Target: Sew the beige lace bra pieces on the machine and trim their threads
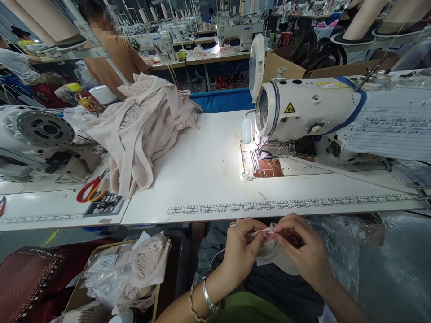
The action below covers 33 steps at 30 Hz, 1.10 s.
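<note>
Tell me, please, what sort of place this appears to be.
Probably a garment factory's sewing floor: a sewing machine stands on the worktable, a heap of pale cloth lies to its left, and more machines stand in the background.

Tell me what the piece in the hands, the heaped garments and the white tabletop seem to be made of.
Held piece: soft, pale cloth, apparently thin; it bunches and drapes, but the fibre can't be told.
Heaped garments: matte beige fabric with lacy openwork, perhaps a knit, judging by the soft folds.
Tabletop: smooth white surface, possibly laminate, showing a soft sheen.
</note>
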### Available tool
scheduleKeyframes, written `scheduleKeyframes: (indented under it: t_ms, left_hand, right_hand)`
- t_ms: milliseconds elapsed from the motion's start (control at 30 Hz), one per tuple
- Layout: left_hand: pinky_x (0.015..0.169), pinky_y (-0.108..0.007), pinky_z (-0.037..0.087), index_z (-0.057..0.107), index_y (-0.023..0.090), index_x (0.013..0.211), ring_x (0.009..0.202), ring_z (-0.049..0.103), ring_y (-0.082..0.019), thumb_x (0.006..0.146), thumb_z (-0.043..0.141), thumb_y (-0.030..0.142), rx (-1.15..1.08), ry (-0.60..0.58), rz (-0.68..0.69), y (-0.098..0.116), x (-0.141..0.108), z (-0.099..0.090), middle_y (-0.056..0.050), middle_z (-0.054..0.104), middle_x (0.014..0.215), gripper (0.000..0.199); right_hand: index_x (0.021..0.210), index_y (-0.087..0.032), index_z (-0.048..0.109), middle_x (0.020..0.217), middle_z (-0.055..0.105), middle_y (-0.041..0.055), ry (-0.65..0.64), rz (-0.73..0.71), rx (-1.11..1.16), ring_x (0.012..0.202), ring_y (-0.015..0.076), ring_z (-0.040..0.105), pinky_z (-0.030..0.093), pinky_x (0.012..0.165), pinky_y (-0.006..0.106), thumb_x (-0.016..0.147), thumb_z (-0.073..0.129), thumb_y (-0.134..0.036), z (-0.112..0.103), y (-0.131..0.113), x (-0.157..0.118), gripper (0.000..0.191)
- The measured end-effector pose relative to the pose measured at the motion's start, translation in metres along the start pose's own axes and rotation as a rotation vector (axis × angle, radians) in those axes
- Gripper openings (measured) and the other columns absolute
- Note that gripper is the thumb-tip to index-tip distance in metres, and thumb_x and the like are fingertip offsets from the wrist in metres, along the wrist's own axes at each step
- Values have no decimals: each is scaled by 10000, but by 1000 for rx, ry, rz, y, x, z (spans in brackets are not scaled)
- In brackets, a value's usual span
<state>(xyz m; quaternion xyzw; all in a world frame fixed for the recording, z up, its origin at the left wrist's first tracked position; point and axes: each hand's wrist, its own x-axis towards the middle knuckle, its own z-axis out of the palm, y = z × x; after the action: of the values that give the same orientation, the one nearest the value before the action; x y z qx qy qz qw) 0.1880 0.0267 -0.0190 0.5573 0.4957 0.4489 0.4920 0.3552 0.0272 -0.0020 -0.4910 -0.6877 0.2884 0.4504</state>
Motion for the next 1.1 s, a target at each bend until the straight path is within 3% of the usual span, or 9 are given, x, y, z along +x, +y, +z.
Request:
scheduleKeyframes:
  t_ms: [233, 533, 733, 900, 1100]
  left_hand:
    - [750, -259, 472, 764, 187, 831, 808, 643, -191, 902, 676, 230, -13, 3, 13, 1, 0, 0, -41, 749, 818, 121]
    - [751, -281, 441, 773, 208, 840, 776, 633, -188, 864, 709, 126, 43, -8, 65, 2, 0, 2, -20, 766, 809, 107]
    - [754, -295, 426, 785, 208, 813, 724, 630, -178, 869, 721, 127, 71, 16, 133, 3, 1, 3, -9, 769, 744, 118]
    - [701, -271, 436, 791, 212, 829, 730, 638, -178, 885, 685, 118, 25, 13, 130, 3, 1, 2, -15, 776, 773, 153]
    - [737, -276, 443, 772, 212, 828, 740, 630, -177, 892, 660, 101, 97, -7, 157, 0, 1, 3, -12, 763, 765, 170]
  right_hand:
    - [830, -260, 684, 749, 604, 6, 31, -95, -16, 555, 122, 536, 415, 462, 254, 915, 666, -200, 0, 1, 1, 105]
    - [796, -245, 682, 751, 579, 3, -73, 104, 130, 568, 130, 505, 395, 493, 264, 944, 646, -345, -3, 4, 5, 182]
    - [787, -243, 658, 745, 570, -9, -68, 127, 150, 594, 120, 518, 415, 515, 236, 942, 654, -344, -2, 5, 5, 185]
    - [960, -270, 720, 808, 644, 8, -113, 116, 189, 629, 137, 596, 451, 513, 235, 928, 681, -385, -2, 9, 5, 126]
    - [692, -237, 684, 723, 646, 23, -60, 59, 183, 647, 161, 646, 476, 522, 240, 885, 739, -358, -2, 6, 10, 235]
